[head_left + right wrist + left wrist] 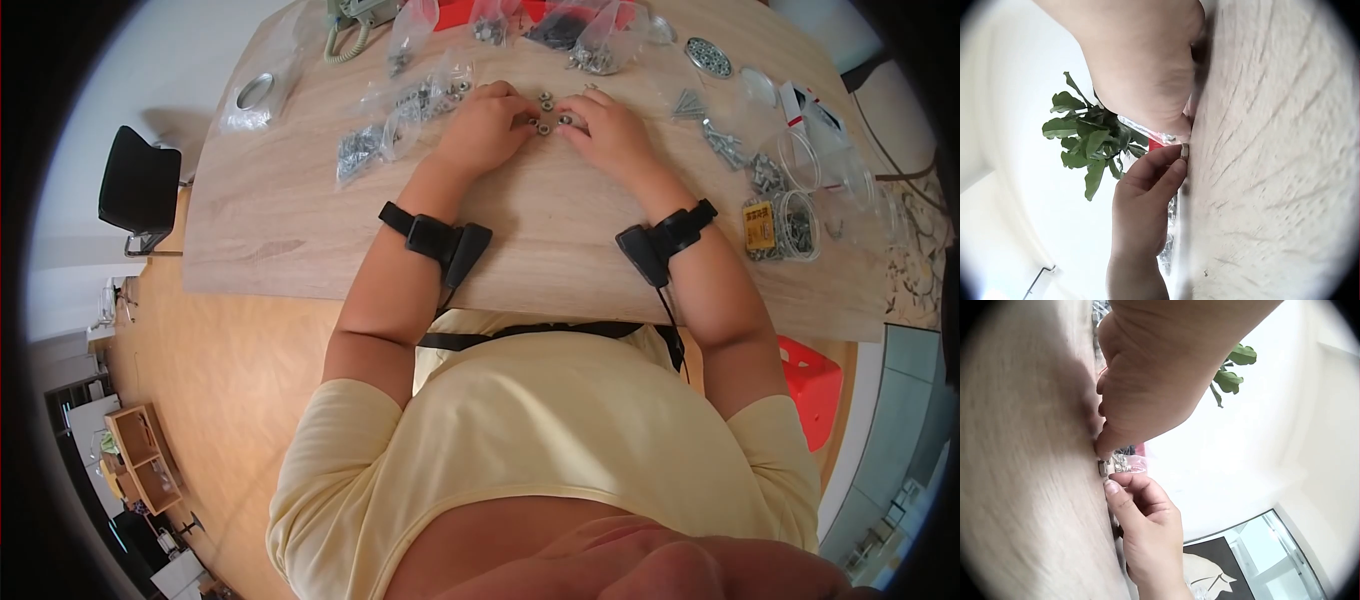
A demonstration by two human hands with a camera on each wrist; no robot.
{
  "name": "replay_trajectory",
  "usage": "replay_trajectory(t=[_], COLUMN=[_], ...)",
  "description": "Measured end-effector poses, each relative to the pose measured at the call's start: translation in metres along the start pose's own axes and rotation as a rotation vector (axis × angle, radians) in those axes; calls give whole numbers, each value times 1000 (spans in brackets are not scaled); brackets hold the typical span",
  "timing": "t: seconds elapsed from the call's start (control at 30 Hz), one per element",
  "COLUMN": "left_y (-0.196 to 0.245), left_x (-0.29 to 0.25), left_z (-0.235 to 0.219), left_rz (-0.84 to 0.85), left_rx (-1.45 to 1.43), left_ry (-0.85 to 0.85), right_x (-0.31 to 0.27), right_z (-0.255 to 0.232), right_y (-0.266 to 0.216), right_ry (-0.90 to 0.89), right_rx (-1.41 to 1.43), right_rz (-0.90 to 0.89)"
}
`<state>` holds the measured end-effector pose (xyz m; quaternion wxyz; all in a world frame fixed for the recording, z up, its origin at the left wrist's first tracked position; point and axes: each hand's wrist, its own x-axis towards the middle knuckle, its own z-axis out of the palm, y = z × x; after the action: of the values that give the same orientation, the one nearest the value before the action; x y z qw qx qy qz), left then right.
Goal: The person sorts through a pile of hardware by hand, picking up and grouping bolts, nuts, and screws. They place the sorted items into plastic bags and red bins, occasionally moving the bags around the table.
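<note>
Several small metal nuts (545, 102) stand in a loose group on the wooden table between the two hands. The left hand (488, 128) rests at their left side; in the right wrist view this hand (1144, 203) pinches a nut (1184, 150) between thumb and index fingertip. From the right, the right hand (608, 132) pinches a nut (566, 120) at its fingertips, close to the group. The left wrist view shows the right hand (1150, 534) with thumb and index nearly together, beside a nut (1104, 468). Each wrist view hides its own hand's fingertips partly.
Bags of hardware (360, 150) lie left of the hands, more bags (592, 55) beyond them. At the right are loose screws (722, 145), a clear tub (799, 226) and a round metal grate (708, 58). A telephone (365, 12) stands at the far edge.
</note>
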<state>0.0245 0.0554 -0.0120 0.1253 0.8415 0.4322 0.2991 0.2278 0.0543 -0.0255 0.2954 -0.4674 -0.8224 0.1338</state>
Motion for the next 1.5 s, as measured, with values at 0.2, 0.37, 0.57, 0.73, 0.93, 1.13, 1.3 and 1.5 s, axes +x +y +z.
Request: replay_trajectory(t=[0.2,0.37,0.57,0.73,0.93,1.13,1.3,1.5], left_y=[4,15,14,17,13,15,10,-2], left_x=[2,3,2,2,0,1,11,43], left_z=[0,-4,6,3,-5,-11,3,23], left_rz=[-34,2,77,51,-98,-171,-194,-152], left_rx=[-62,-57,-55,-13,-81,-164,-142,132], left_ry=[30,-138,-81,-114,-178,-212,1,-17], right_x=[0,10,22,38,42,50,44,45], right_z=[4,-1,-8,0,14,0,-7,2], right_y=[2,12,35,-7,-10,42,23,30], right_ry=[16,94,-128,-156,-185,-229,19,63], right_rx=[-59,286,1290,21,-160,1429,1491,1533], right_rz=[-13,166,564,298,283,611,622,638])
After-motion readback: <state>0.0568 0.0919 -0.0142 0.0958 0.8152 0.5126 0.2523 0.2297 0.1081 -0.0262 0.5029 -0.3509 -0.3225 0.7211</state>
